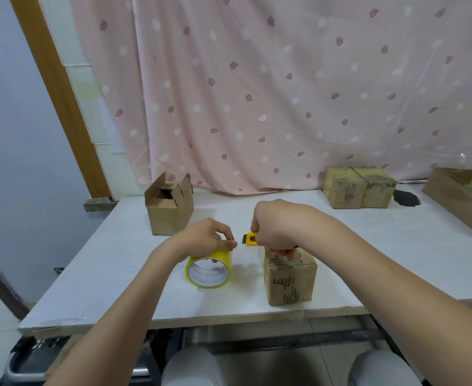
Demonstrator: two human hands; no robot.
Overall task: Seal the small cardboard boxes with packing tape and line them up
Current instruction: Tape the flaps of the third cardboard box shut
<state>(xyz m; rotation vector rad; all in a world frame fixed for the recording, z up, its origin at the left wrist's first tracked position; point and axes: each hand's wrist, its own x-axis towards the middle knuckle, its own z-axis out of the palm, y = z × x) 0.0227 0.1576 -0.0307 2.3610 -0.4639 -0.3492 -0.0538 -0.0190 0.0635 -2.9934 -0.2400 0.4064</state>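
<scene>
The small cardboard box (290,277) sits at the counter's (104,274) near edge under my right hand (274,229), clamped on a yellow utility knife (250,238), while my left hand (207,236) grips the tape roll (209,270); I judge cutting the tape comes next, needing it taut.

Tape roll (209,270): glossy yellow film, white paper core. Cutter (251,238): yellow plastic. Near box (290,277): matt brown cardboard, torn, corrugation showing. Tabletop (112,263): matt white board. Curtain (285,93): thin pink printed cloth.
</scene>
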